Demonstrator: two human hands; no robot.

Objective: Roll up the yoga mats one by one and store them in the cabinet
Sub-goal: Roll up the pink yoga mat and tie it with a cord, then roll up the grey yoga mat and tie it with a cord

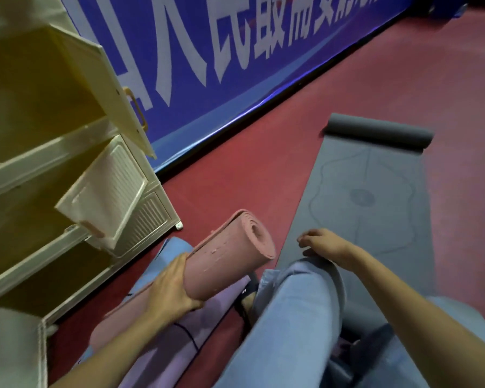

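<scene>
My left hand (170, 287) grips a rolled pink yoga mat (230, 256) round its middle and holds it tilted above the floor, its spiral end pointing up and right. A lilac mat (185, 326) lies flat beneath it. To the right a grey mat (375, 197) is spread on the floor with its far end curled into a roll (375, 133). My right hand (322, 243) rests near my knee over the grey mat's near end, fingers loosely curled, holding nothing. The cream cabinet (67, 152) stands at the left with open compartments.
The cabinet's flap doors (107, 191) hang open toward the mats. A blue banner (221, 65) with white characters runs along the back wall. Red floor (263, 169) lies between cabinet and grey mat. My legs in blue jeans (291, 317) fill the lower middle.
</scene>
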